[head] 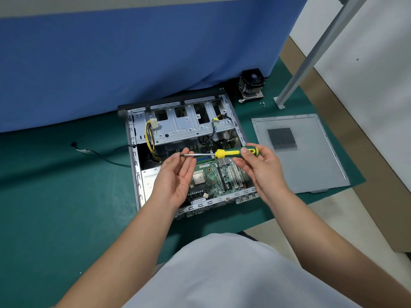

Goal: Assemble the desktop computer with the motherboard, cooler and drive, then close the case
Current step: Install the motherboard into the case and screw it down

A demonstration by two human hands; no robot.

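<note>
While the right hand (255, 165) wraps its fingers and thumb round the green and yellow handle of the screwdriver (222, 153), the tool lies nearly level, its long axis running across the view from that hand toward the left hand (175, 176), with the metal tip pointing to the person's left. That left hand is palm up with its fingers loosely spread, and its fingertips meet the shaft close to the tip; whether a screw sits between them is too small to tell. Both hands hover above the open case (133, 152), which lies on its side on the green mat (66, 196) on the floor, close to the mat's far edge by the blue cloth. Directly below the screwdriver, inside the case, sits the motherboard (213, 174), so the coming move likely turns on tipping the tool from level to upright and bringing the tip down onto a mounting hole. Since the right hand has the handle, it would drive, with the left steadying the tip. At the far right corner of the mat stands the cooler (252, 85), well apart from the case, with a few small screws (262, 104) just beside it. Flat on the mat to the right of the case lies the side panel (311, 163).
</note>
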